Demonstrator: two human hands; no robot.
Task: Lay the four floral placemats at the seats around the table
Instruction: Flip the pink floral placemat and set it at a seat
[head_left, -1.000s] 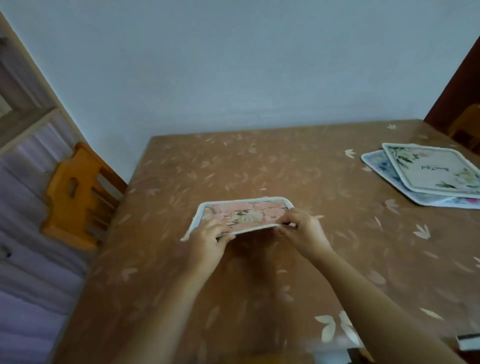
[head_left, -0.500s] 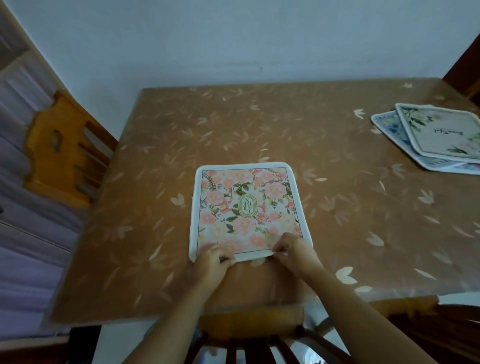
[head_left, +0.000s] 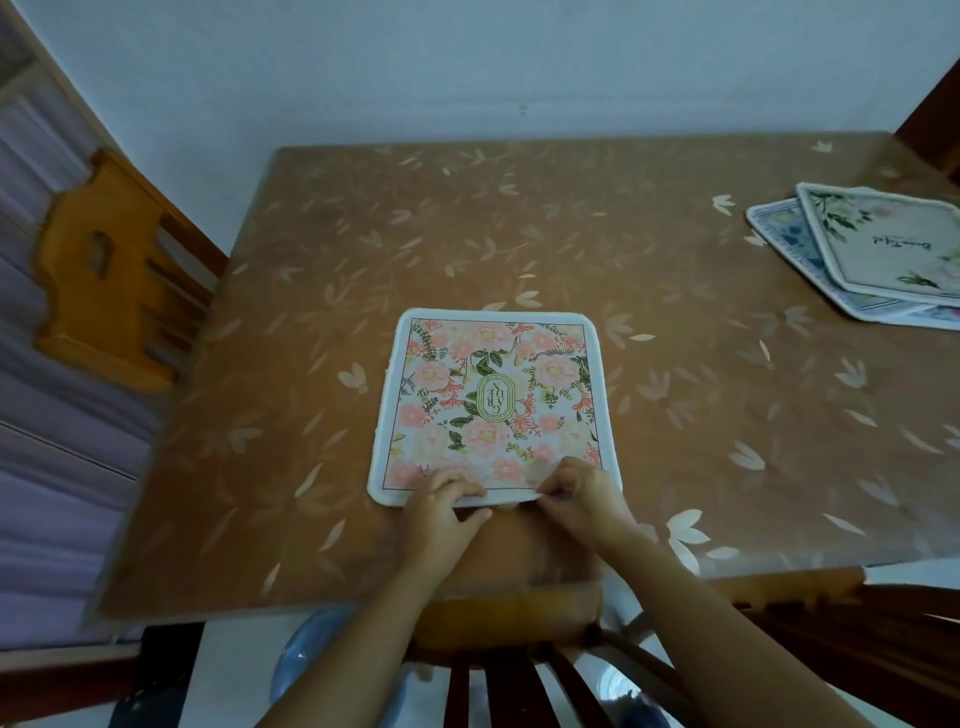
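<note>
A square pink floral placemat (head_left: 493, 395) with a white rim and a green oval emblem at its centre lies flat on the brown, leaf-patterned dining table (head_left: 519, 234). It sits at the 6 o'clock side, directly in front of a person leaning in from that seat. The mat is square to the table's near edge and set a little back from it.

The person's left hand (head_left: 441, 512) is at the mat's near edge, left of its middle, with the fingers curled over the top of the rim and the thumb tucked along it, pinching the border. The right hand (head_left: 584, 499) is at the same edge toward the near right corner, fingertips bunched in a narrow pinch on the rim. The two hands are close together but apart.

At about 2 o'clock on the table, well apart from the pink floral placemat, other mats lie fanned in a loose pile. A white placemat with green sprigs (head_left: 893, 244) lies on top, overlapping a blue-bordered placemat (head_left: 779, 228) beneath it. How many lie in the pile cannot be told.

An orange wooden chair (head_left: 104, 270) stands at the 9 o'clock side, its back against the table edge. A dark slatted chair back (head_left: 519, 686) shows at 6 o'clock, under the person's forearms. A pale blue wall (head_left: 467, 62) runs along the 12 o'clock side.
</note>
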